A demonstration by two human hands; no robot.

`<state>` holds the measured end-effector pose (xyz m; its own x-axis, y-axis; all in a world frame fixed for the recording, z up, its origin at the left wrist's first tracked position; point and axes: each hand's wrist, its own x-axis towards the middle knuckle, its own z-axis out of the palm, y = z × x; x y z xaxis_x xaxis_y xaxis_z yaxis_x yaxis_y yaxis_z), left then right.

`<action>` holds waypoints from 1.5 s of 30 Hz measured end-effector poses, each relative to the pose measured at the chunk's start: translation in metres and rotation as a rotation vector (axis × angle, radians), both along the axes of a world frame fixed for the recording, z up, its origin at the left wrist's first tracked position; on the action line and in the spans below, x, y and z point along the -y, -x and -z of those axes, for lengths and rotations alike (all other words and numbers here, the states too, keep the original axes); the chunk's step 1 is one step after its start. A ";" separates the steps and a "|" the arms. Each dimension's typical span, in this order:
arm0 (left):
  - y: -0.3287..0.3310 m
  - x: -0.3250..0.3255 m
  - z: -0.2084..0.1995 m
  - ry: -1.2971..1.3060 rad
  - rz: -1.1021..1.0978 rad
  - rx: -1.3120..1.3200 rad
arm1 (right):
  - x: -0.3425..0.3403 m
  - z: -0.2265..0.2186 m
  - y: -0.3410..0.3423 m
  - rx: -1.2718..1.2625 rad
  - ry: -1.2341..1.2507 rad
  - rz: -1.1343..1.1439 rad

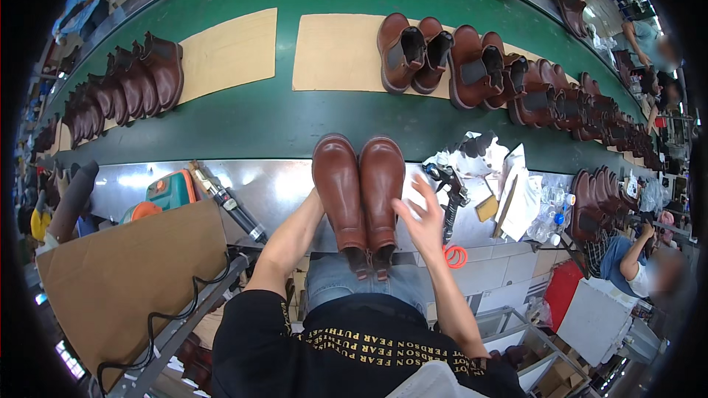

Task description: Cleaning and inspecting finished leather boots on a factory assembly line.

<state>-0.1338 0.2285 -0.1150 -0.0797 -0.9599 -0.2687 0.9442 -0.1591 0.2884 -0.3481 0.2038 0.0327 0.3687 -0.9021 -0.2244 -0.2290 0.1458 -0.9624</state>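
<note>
yellow lettering (372,348) across the black shirt (258,332) // pair of brown boots (375,191) sits between the forearms (284,247), toes pointing away // right hand (423,220) spread wide right beside them, can't tell if touching // left hand's hidden behind, so can't tell its grip // green worktop (236,129) stretches beyond the toes, tan sheet (332,51) on it
</note>
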 end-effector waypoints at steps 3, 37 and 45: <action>0.002 0.010 -0.001 0.033 0.010 0.017 | -0.021 0.017 0.075 -0.442 0.416 0.423; -0.005 0.018 0.011 0.030 0.112 0.190 | -0.037 -0.128 0.046 -0.260 0.099 -0.027; -0.005 0.019 0.015 0.031 0.119 0.230 | -0.027 -0.118 0.062 -0.342 0.122 0.162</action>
